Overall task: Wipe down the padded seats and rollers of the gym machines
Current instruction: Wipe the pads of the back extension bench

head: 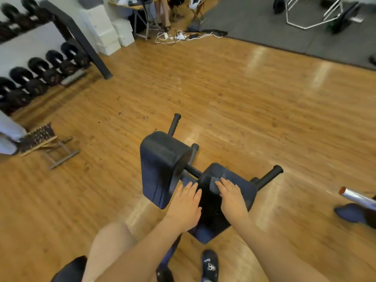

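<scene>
one cloth (214, 185) under right hand (232, 197)

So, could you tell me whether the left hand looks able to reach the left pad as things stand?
Probably yes. The left hand lies flat right beside the left pad, with nothing between them. The right hand presses the grey cloth on the right pad.

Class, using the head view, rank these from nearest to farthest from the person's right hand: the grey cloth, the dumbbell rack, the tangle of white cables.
1. grey cloth: under the right hand, on the pad.
2. dumbbell rack: far left, by the wall.
3. white cables: top centre, on the floor.
</scene>
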Demonstrator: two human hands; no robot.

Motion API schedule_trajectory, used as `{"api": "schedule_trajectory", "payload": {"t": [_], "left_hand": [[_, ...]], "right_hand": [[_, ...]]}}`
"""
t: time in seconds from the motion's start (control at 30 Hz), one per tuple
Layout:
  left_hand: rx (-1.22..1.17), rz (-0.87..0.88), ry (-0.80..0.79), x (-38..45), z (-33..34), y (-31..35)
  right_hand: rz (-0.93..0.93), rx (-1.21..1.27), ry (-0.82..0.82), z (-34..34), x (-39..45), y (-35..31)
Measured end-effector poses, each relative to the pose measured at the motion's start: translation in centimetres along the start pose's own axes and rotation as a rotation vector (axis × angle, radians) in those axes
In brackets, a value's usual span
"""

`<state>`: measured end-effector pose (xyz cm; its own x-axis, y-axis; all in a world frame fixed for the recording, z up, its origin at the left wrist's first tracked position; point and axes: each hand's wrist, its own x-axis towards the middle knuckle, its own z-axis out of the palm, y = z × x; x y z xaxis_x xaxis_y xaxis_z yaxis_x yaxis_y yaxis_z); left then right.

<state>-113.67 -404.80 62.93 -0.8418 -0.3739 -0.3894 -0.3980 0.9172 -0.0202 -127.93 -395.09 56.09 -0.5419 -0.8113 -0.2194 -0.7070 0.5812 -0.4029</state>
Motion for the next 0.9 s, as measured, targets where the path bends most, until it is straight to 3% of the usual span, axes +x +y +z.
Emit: {"api": "schedule_trajectory", "payload": {"t": [0.23,0.47,0.57,0.7,0.9], "left_hand": [[0.044,0.093,-0.046,3.7,0.0,-3.0],[0.104,0.407,-0.014,7.0,0.7,-4.6],[0.163,0.578,-0.012,8.3,1.5,-6.1],[0.154,0.759,0.089,10.0,2.5,-8.3],[0.049,0.828,0.204,10.2,4.2,-10.1]], "right_hand": [[0.062,0.013,0.009,0.7,0.5,-0.2],[0.163,-0.02,0.071,0.8,0.0,-1.4],[0.332,0.037,0.161,1.4,0.3,-3.1],[0.536,0.106,0.405,3.9,0.6,-5.8],[0.58,0.13,0.64,5.1,1.2,-7.2]]}}
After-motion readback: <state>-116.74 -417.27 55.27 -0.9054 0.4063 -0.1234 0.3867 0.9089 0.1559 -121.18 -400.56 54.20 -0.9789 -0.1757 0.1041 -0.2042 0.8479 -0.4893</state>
